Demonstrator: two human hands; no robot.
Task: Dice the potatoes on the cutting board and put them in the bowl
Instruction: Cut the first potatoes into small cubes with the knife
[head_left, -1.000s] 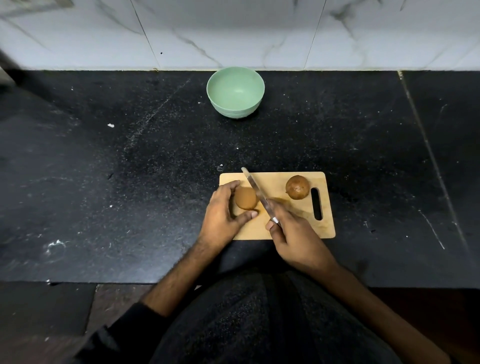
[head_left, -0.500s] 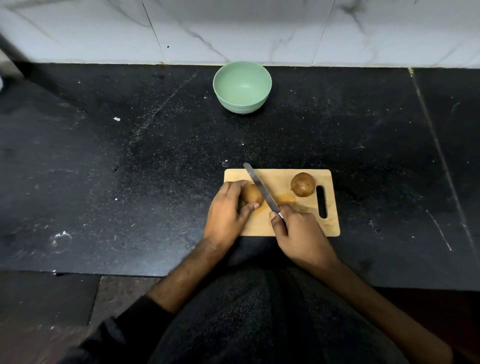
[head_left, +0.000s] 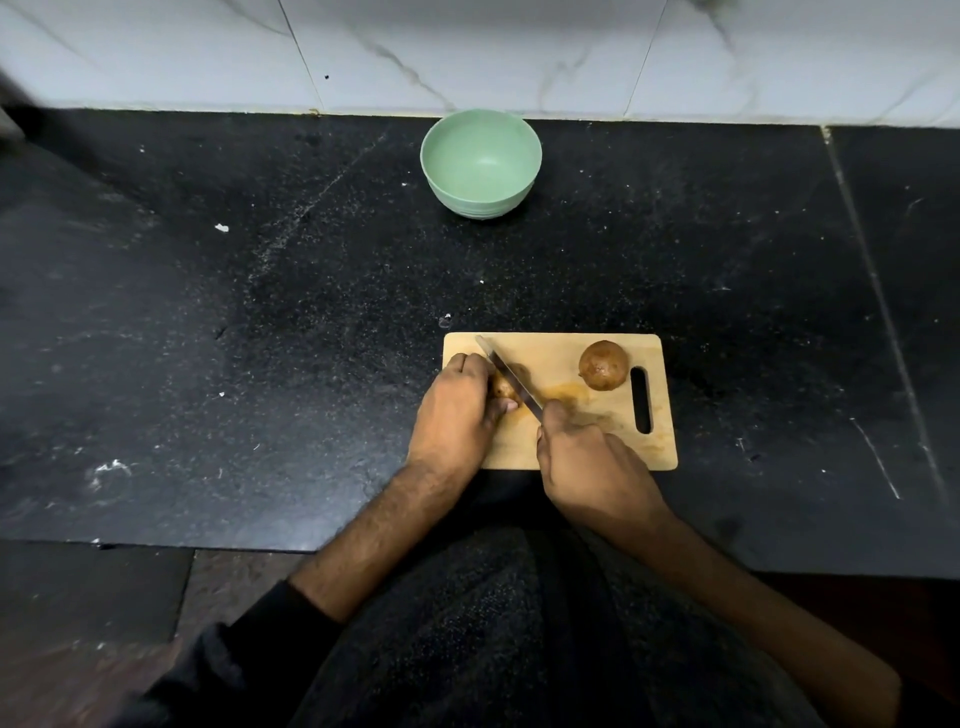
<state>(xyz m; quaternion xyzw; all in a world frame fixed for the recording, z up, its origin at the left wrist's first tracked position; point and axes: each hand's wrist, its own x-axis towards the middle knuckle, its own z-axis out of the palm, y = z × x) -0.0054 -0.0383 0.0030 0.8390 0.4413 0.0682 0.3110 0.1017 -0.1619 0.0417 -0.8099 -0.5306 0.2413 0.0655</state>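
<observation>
A small wooden cutting board (head_left: 566, 447) lies near the front edge of the black counter. My left hand (head_left: 454, 415) grips a brown potato (head_left: 503, 387) at the board's left side and hides most of it. My right hand (head_left: 587, 462) holds a knife (head_left: 511, 379) by the handle. Its blade lies slanted across the held potato, tip pointing to the far left. A second, whole potato (head_left: 603, 365) sits at the board's far right, beside the handle slot. An empty green bowl (head_left: 480, 163) stands at the back by the wall.
The black stone counter (head_left: 260, 338) stretches wide to the left and right of the board. A white marble wall (head_left: 467, 52) closes off the back. The counter's front edge runs just below the board, with my lap beneath it.
My left hand has closed further over the potato, covering more of it. The knife blade has come down onto the potato. The camera view shifted slightly.
</observation>
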